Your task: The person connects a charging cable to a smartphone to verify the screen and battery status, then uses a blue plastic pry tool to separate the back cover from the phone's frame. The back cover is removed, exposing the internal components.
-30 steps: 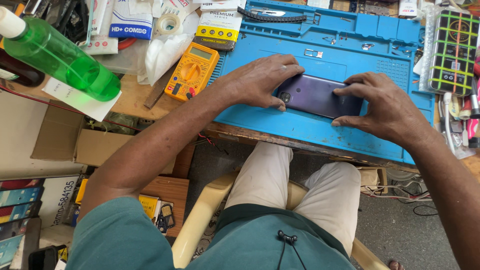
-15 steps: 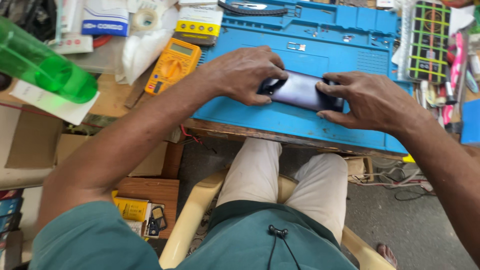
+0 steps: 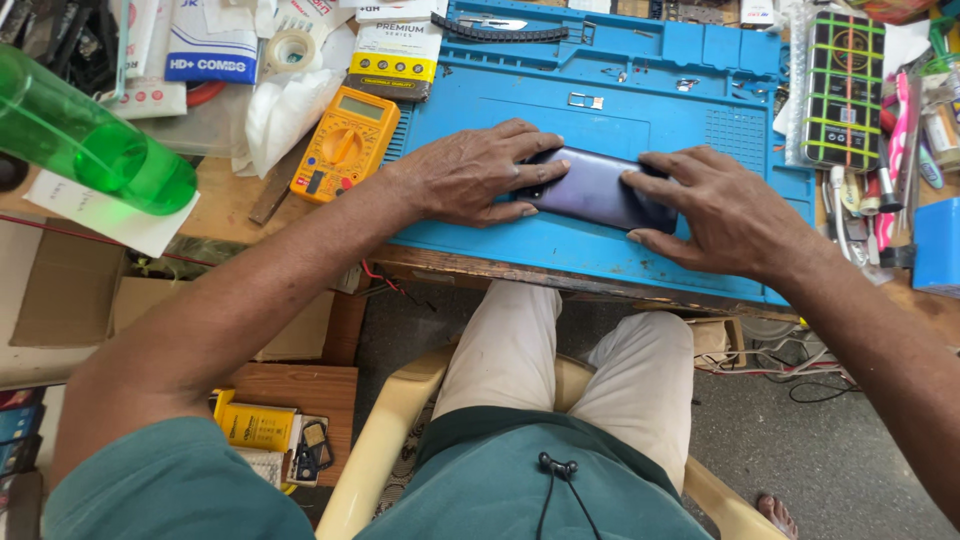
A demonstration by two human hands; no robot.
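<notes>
Head view: both hands (image 3: 470, 175) seemingly pressing phone (image 3: 590, 190) flatter.

Both ends of the dark purple slab-shaped phone (image 3: 592, 187) lie hidden under the left hand (image 3: 468, 176) and right hand (image 3: 722, 212), so their grip underneath cannot be told.

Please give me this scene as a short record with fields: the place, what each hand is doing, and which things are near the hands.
Place: cluttered wooden workbench, seen from above by a seated person
Work surface: blue rubber repair mat with small compartments
Held thing: dark purple flat smartphone, lying on the mat
Left hand: pressing on the phone's left end
Right hand: fingers spread over the phone's right end
Left of mat: yellow handheld multimeter
Far left: green translucent plastic bottle, lying tilted
Right of mat: black panel with green grid lines
</notes>
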